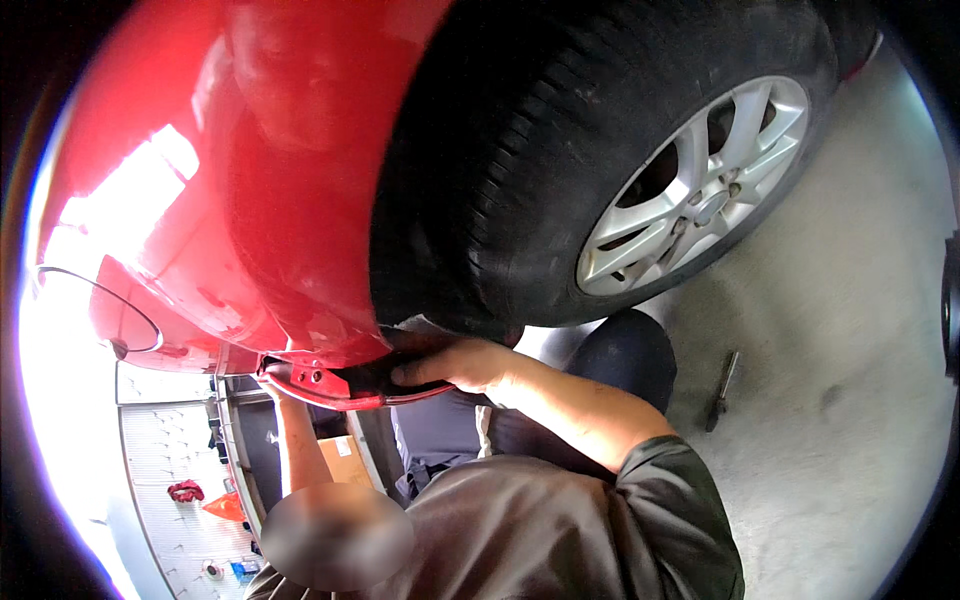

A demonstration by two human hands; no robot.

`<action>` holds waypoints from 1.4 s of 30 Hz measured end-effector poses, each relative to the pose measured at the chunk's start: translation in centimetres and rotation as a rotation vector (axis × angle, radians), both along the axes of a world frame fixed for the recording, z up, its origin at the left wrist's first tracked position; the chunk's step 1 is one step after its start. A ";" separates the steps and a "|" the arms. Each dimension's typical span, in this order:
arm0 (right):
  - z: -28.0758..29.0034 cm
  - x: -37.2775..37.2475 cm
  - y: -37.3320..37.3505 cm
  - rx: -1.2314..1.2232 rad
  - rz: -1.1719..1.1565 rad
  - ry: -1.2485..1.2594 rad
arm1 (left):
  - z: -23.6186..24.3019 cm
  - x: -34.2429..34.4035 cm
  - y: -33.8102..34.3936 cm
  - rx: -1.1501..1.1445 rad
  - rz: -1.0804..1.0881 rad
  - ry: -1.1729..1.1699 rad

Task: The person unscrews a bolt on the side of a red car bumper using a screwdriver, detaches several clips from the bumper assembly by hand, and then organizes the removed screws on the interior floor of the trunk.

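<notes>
The red panel edge point(335, 402), with two visible fasteners, is located low on the red car body point(290, 200), between the hands. The right hand point(465, 365) contacts its dark right-hand end, thumb on the inner face. The left hand point(277, 390) is positioned at the opposite end. Fingers are largely concealed; neither hand's closure can be determined.
</notes>
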State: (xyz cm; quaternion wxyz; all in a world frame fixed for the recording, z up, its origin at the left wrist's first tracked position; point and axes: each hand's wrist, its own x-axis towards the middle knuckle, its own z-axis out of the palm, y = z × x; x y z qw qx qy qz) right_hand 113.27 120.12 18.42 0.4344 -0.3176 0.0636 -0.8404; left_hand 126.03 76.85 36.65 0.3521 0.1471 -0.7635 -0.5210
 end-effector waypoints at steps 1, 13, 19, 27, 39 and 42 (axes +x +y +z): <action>-0.1 0.0 0.0 0.004 -0.001 0.012 | -0.1 0.0 0.2 0.000 0.000 -0.002; -1.9 1.6 -2.7 0.236 -0.246 0.101 | 0.3 0.3 2.9 -0.023 0.003 -0.040; -2.8 1.9 -3.8 0.414 -0.447 0.405 | 0.0 0.0 3.7 -0.018 0.009 -0.038; -0.3 0.2 -0.1 0.320 -0.147 0.182 | 0.0 -0.7 5.4 -0.032 0.012 -0.047; -0.2 0.9 -0.1 0.388 -0.389 0.240 | 3.9 6.0 17.5 -0.946 -0.276 -0.860; -0.9 0.9 -0.7 0.440 -0.414 0.333 | 4.6 2.8 22.4 -1.056 -0.669 -0.783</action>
